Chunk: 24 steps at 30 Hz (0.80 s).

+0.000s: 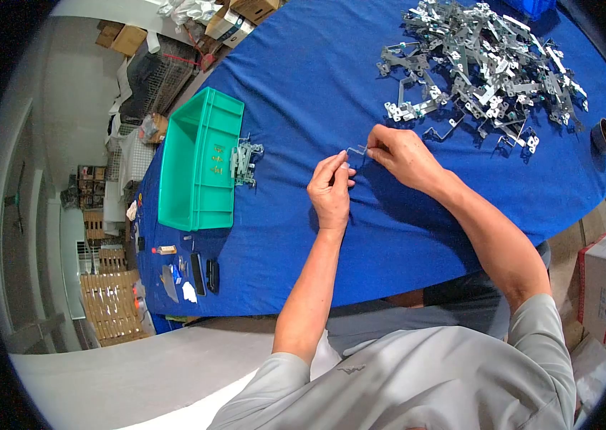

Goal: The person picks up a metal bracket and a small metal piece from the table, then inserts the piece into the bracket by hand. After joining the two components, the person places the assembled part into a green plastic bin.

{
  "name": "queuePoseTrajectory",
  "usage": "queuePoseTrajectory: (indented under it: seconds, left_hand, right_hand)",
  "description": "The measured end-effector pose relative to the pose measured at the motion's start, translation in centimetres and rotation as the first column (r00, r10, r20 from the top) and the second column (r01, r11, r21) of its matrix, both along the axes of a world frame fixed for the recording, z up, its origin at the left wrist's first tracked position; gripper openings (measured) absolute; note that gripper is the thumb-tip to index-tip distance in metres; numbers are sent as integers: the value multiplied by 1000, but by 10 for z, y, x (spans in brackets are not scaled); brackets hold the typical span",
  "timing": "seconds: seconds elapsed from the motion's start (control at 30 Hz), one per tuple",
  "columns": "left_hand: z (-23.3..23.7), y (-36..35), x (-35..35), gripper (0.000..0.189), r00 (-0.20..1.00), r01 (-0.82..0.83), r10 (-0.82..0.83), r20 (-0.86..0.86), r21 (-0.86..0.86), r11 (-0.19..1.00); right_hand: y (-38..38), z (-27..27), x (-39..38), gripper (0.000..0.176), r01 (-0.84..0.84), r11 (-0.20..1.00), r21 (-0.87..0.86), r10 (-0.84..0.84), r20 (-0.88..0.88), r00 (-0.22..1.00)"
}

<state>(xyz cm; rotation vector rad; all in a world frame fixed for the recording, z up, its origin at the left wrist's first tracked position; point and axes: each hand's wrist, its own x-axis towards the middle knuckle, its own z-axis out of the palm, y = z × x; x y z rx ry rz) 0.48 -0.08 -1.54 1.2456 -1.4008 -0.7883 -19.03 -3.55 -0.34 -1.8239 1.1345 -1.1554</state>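
Metal bracket (357, 150): between both hands, right of the green crate (218, 204), held above the cloth; looks thin, bent, light and stiff, probably smooth enough to twist in a loose pinch, more apt to bend than break; best taken at the ends, by fingertips.
Left hand (331, 195): right of the crate, narrow, pinching the crate-side end.
Right hand (401, 154): farther right of the crate, narrow, pinching the opposite end.
Bracket stack (246, 161): just beside the crate's right wall.
Loose bracket pile (489, 93): well apart to the right of the crate, tangled, likely to snag on projecting tabs.
Blue cloth (281, 236): spreads from the crate to the hands, with room for sideways movement; ends at the table edge on the body side of the crate.
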Motion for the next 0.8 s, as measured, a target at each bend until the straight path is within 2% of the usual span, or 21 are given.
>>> queuePoseTrajectory:
  seconds: [0.07, 0.17, 0.27, 0.37, 0.47, 0.5, 0.57, 0.6, 0.67, 0.7, 0.8]
  left_hand:
    - [1, 1, 0, 23, 999, 1, -1, 41, 15, 1000]
    - [2, 1, -1, 22, 996, 7, -7, 87, 4, 1000]
    - [3, 1, -2, 22, 988, 36, -30, 150, -37, 999]
    - [2, 1, -2, 20, 973, 75, -58, 222, -69, 995]
    - [4, 1, -4, 20, 964, 95, -72, 256, -78, 992]
    - [5, 1, -4, 20, 962, 99, -75, 262, -78, 992]
    - [2, 0, -4, 22, 995, 3, -6, 96, 26, 1000]
    - [2, 0, -4, 23, 999, -38, 37, 16, 84, 996]
    - [1, 0, -4, 22, 998, -48, 52, -34, 105, 993]
    - [1, 0, -4, 21, 996, -52, 59, -59, 116, 992]
    - [2, 0, -4, 21, 997, -39, 47, -68, 109, 993]
  right_hand:
    - [-1, -8, 4, 16, 39, 998, -56, -32, 115, 993]
    - [3, 4, 1, 17, -22, 999, 42, 18, 88, 996]
    - [-2, 1, -2, 18, -48, 999, -2, 48, -48, 998]
    - [-2, -10, 1, 19, 48, 986, -162, -62, -83, 995]
    - [-6, -6, 1, 22, 86, 986, -143, -77, 72, 994]
    - [-4, 0, 0, 22, 87, 995, -44, -80, 128, 989]
    - [-1, 14, -3, 22, 70, 986, 149, -104, 236, 966]
    - [-2, 10, -2, 22, 7, 985, 170, -45, 223, 974]
    - [-4, -1, 0, 20, -115, 970, 215, 71, 200, 977]
    - [0, 3, 0, 20, -108, 980, 167, 88, 124, 988]
    - [1, 2, 3, 21, -134, 974, 183, 126, 51, 991]
